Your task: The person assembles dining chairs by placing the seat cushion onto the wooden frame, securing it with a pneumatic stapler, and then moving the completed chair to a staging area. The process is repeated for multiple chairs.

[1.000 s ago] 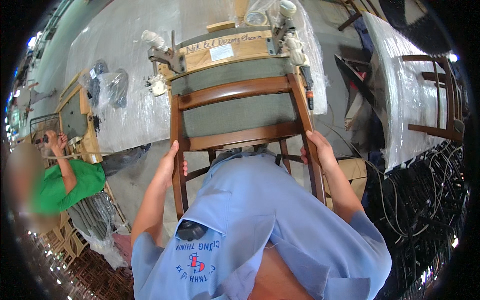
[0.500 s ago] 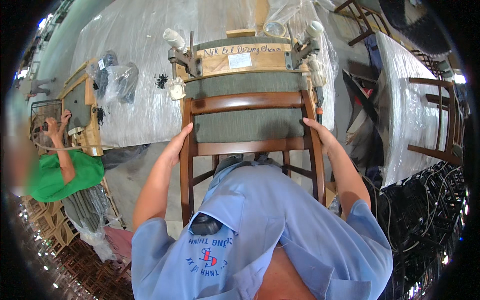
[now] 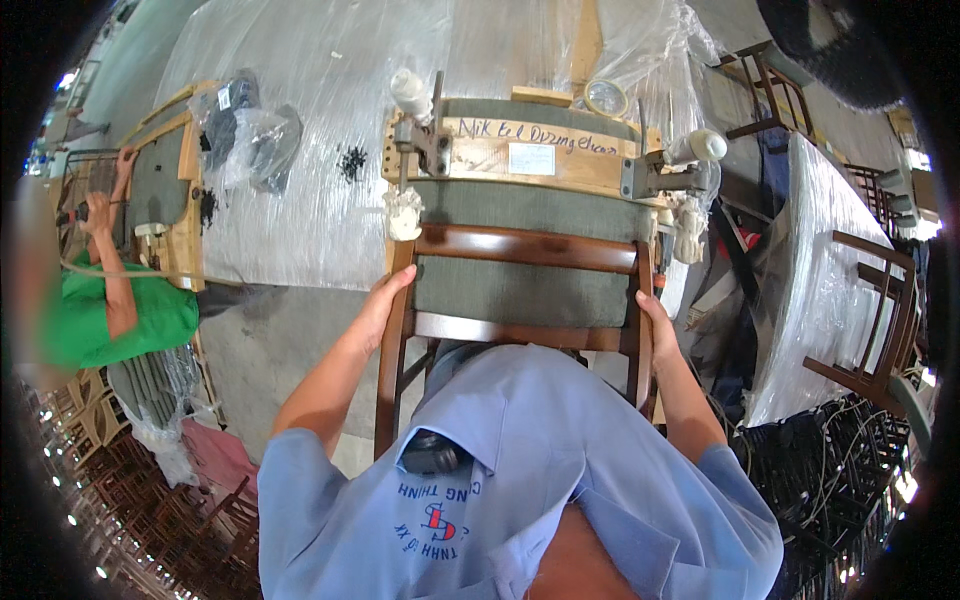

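A dark brown wooden chair frame (image 3: 530, 248) is in front of my body, its crossrails running left to right. My left hand (image 3: 385, 305) grips its left post, thumb on top; my right hand (image 3: 655, 320) holds the right post the same way. The fingers under both posts are mostly hidden. Beyond the chair's top rail stands a jig with a grey-green padded face (image 3: 530, 205) and a wooden board (image 3: 590, 172) bearing handwriting and a white label. A metal clamp (image 3: 405, 135) with wrapped handle and pad sits on its left, another clamp (image 3: 672, 180) on its right.
Plastic film (image 3: 300, 60) covers the worktable, with a tape roll (image 3: 606, 97) and dark small pieces (image 3: 351, 163) on it. At left, a co-worker in a green shirt (image 3: 150, 320) works at another jig. A wrapped stack (image 3: 800, 300) and a chair (image 3: 880, 310) stand at right.
My view has shifted and turned slightly, so the jig and chair appear lower and farther right. Both hands keep their hold on the chair posts. The co-worker's hands have moved slightly.
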`<state>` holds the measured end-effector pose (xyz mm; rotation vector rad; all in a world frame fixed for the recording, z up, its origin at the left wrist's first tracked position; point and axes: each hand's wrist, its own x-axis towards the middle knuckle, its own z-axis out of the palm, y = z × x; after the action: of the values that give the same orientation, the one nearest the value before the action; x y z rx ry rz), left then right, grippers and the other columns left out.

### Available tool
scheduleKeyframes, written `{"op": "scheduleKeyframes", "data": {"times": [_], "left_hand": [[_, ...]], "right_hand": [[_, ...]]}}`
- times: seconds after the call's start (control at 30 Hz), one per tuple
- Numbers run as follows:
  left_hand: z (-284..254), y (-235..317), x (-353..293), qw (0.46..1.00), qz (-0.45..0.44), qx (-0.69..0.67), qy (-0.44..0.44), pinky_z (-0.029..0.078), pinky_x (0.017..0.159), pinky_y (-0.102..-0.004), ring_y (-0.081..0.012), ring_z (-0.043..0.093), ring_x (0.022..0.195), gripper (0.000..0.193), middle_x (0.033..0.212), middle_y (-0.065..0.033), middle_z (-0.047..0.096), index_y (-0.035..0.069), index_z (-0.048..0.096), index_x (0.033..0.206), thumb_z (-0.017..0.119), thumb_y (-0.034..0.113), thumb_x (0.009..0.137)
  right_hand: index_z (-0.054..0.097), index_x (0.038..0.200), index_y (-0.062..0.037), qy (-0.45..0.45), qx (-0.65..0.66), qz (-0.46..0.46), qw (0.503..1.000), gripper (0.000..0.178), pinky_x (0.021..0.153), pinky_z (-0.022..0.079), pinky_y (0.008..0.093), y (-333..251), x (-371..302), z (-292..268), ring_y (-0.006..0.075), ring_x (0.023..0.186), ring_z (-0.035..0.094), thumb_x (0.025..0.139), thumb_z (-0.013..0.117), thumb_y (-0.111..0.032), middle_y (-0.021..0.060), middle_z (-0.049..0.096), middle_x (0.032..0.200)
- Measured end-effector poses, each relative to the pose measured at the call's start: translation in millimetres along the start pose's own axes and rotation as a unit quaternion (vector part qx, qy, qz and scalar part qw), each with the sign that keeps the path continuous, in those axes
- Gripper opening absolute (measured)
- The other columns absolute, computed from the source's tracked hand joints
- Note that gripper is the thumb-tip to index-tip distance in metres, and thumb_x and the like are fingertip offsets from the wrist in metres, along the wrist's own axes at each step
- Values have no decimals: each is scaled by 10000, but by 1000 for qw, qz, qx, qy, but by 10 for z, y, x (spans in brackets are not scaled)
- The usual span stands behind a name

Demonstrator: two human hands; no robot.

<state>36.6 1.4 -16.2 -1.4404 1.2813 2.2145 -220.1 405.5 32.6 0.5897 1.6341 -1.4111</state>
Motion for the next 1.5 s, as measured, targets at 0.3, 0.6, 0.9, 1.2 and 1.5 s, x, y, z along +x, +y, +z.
{"op": "scheduleKeyframes", "data": {"times": [0.3,0.6,0.9,1.2,1.5], "left_hand": [[174,313,-281,999,16,45,-13,486,1005,-373,-250,620,1160,761,1307,-148,637,-7,550,1382,666,571,902],[66,141,-34,994,72,-16,-84,452,1021,-360,-270,601,1192,763,1330,-175,618,-70,565,1348,674,541,903],[44,76,70,993,108,38,-23,473,924,-323,-216,628,1048,647,1159,-145,673,-94,650,1225,701,463,900],[-61,-129,288,994,111,-5,-8,493,873,-320,-179,633,997,584,1072,-112,696,-20,706,1152,781,463,832],[-42,-207,435,985,169,-19,-15,494,903,-336,-202,640,1032,668,1123,-131,693,-60,676,1192,789,485,822]], "right_hand": [[598,1088,46,99,-376,-619,682,289,897,490,377,-350,-286,757,324,994,633,880,730,-105,182,652,1049],[494,1383,13,-151,-344,-552,745,680,943,503,379,-1878,274,3465,250,1140,621,933,700,-454,211,638,1226],[540,1266,24,-58,-276,-357,890,550,537,425,347,-2241,1289,4129,168,565,494,871,740,-304,10,513,676],[424,1241,-30,-108,-82,-137,981,538,554,504,472,-2119,951,4329,261,619,498,847,701,-270,146,472,852],[558,1093,22,-43,-133,-219,966,348,515,494,460,-2011,2007,4218,270,626,562,911,624,-267,131,546,737]]}}
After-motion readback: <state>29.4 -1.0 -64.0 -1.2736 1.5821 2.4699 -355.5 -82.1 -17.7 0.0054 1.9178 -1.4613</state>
